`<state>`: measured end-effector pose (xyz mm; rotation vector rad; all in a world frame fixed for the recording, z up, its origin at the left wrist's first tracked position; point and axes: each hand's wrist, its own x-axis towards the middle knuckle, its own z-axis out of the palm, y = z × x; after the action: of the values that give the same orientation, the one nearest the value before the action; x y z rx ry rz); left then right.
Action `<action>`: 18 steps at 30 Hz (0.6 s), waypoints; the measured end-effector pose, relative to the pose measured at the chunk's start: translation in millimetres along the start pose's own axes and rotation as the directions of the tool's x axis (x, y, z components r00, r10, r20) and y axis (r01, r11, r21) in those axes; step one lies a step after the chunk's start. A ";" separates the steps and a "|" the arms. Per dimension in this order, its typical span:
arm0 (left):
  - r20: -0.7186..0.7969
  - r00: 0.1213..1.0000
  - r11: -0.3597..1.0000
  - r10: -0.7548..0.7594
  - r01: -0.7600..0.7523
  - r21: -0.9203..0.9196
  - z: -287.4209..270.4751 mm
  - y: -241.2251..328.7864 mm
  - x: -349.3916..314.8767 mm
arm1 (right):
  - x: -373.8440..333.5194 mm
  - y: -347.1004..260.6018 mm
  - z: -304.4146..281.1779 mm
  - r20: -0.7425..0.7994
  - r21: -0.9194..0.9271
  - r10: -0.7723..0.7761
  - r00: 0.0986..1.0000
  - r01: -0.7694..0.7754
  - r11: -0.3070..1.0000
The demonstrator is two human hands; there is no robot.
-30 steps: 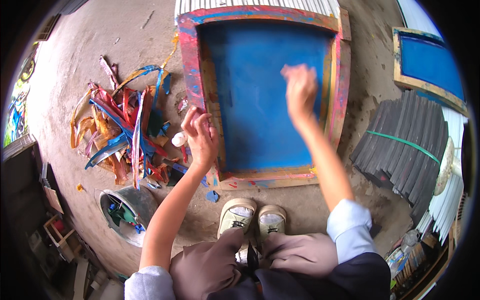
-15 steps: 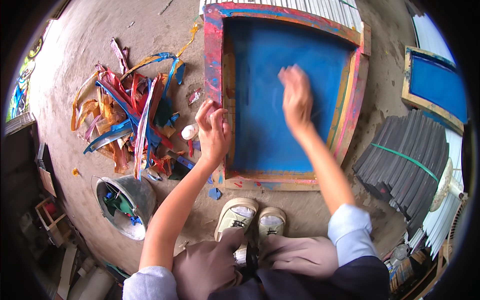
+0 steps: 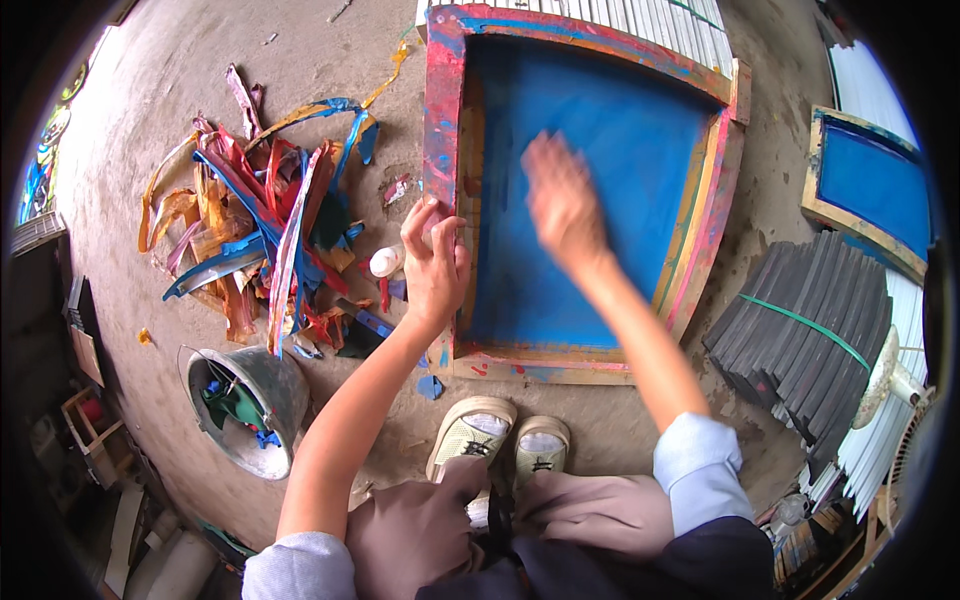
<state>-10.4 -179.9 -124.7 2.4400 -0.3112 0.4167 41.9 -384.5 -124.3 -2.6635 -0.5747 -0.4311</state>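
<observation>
A wooden screen printing frame [image 3: 443, 130] stained with red, pink and blue paint lies on the concrete floor before me. Blue mesh [image 3: 610, 290] fills its middle. My left hand [image 3: 437, 265] grips the frame's left rail with bent fingers. Over the mesh, left of its centre, my right hand [image 3: 565, 205] lies flat with fingers stretched out, blurred by motion. I see nothing in it; whether the palm touches the mesh is hard to tell. A small white bottle [image 3: 384, 262] lies beside my left hand, near a blue-handled tool [image 3: 368, 318].
Tangled coloured strips [image 3: 265, 215] are heaped left of the frame. A grey bucket [image 3: 285, 385] with green and blue scraps leans below them. At the right are bundled dark slats [image 3: 800, 330], a smaller blue-meshed frame [image 3: 870, 180] and a fan [image 3: 893, 380]. White slats [image 3: 600, 25] lie behind the frame.
My right hand has swept left across the blue mesh. My left hand stays on the frame's left rail. The view has shifted slightly.
</observation>
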 end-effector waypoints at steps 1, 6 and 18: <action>0.013 1.000 1.000 -0.011 0.011 0.005 -3.4 -3.6 -1.6 | -28.8 -29.6 4.4 0.149 0.089 -0.099 0.984 0.087 0.992; 0.014 0.999 0.999 -0.032 0.032 -0.030 -3.1 -2.6 -2.8 | -56.6 -26.2 8.0 0.219 0.147 -0.470 0.855 0.448 0.882; 0.002 1.000 1.000 -0.008 0.008 -0.004 -3.9 -2.3 0.3 | -22.1 -28.2 9.5 0.119 0.085 -0.008 0.993 -0.002 0.996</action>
<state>-10.2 -175.7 -123.0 2.4373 -0.3023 0.4095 12.1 -364.1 -132.4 -2.6200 -0.6178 -0.2439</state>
